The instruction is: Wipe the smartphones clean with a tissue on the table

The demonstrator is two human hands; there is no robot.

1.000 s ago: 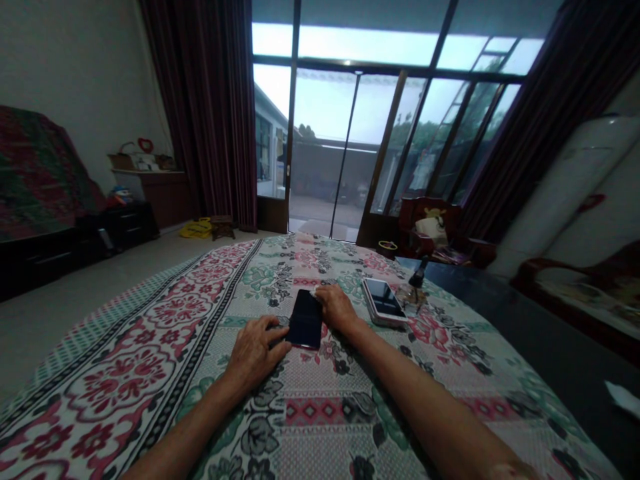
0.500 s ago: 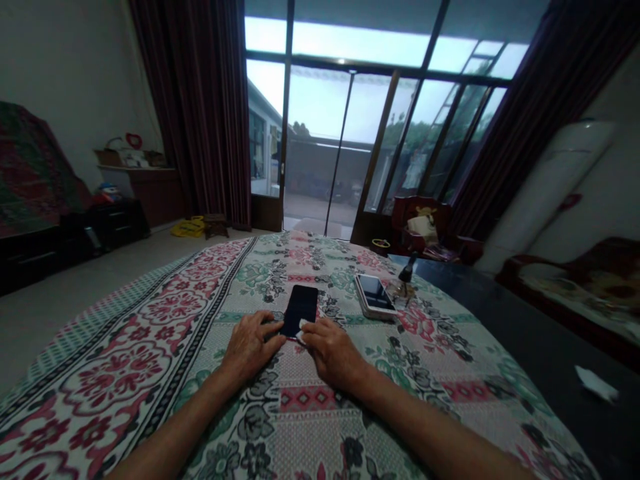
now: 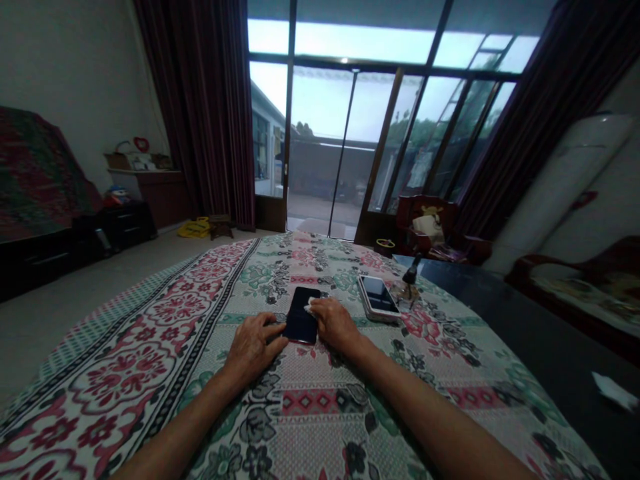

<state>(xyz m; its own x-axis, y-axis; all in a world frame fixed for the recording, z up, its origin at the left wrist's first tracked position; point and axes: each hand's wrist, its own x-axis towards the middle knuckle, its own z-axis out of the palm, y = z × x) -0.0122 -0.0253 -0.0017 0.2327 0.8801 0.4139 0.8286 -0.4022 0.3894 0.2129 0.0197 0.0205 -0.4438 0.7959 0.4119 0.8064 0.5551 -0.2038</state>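
A dark smartphone (image 3: 301, 327) lies face up on the patterned tablecloth (image 3: 310, 373). Along its left edge rest the fingertips of my left hand (image 3: 256, 341), fingers apart and grasping nothing. My right hand (image 3: 336, 325) is closed on a small white tissue (image 3: 309, 306), pressed against the right upper part of the screen. To the right, a white-framed phone (image 3: 379, 295) lies on top of a pale flat box or another device; I cannot tell which. Beside it stands a small glass bottle (image 3: 405, 291) with a black brush-like top (image 3: 412, 272).
White crumpled paper (image 3: 615, 390) lies on the dark surface (image 3: 543, 353) to the right. Beyond the table are a wooden chair (image 3: 425, 223) with a bag on it, a yellow bag (image 3: 194, 227) on the floor, and glass doors (image 3: 325, 153).
My right hand has slid the tissue up the phone screen, from the lower edge toward the upper right. My left hand stays at the phone's left edge. The view has shifted slightly.
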